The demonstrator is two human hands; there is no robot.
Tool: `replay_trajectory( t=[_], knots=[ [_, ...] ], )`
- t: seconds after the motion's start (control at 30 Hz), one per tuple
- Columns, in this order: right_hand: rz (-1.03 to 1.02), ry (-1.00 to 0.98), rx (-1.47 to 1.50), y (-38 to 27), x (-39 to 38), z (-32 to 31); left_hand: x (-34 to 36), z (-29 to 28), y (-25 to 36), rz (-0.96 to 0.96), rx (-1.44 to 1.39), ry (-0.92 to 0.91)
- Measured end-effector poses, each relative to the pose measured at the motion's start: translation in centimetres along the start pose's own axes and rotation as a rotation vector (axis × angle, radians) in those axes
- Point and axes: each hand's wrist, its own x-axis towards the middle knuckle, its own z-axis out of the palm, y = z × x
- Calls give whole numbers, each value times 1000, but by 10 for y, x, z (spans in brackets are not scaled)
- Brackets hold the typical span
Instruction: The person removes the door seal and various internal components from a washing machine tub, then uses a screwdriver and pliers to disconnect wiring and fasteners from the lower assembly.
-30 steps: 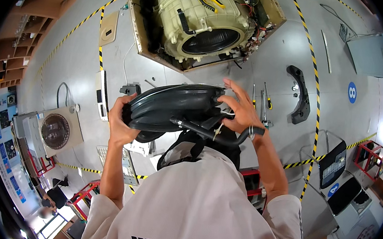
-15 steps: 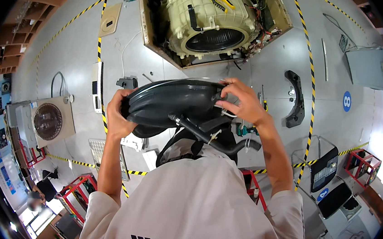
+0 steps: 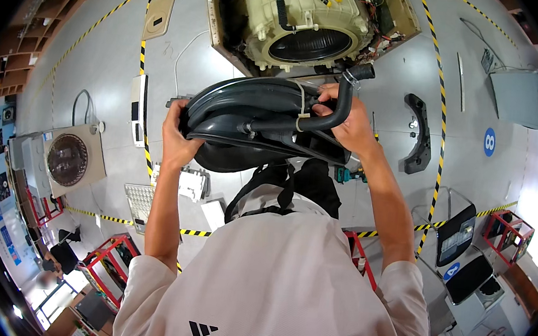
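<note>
- Left hand (image 3: 178, 142) gripped the left end of a black, ring-shaped rubber gasket (image 3: 242, 106).
- Right hand (image 3: 352, 125) gripped its right end, probably because floppy rubber needed two-sided support.

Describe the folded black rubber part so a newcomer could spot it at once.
Find the big cream drum housing at the top of the picture. Just below it, the left hand and right hand hold a folded black rubber part between them. Unlike the curved black bar to the right, it has a bent hose.
</note>
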Motion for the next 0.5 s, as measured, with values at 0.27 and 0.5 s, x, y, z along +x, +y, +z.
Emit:
replay_trajectory(
  t=[0.27, 0.5],
  knots=[
    [108, -10, -53, -32, 2, 7, -8, 10, -32, 121, 74, 22],
    [-171, -146, -245, -71, 20, 13, -5, 12, -51, 278, 57, 9]
  ],
)
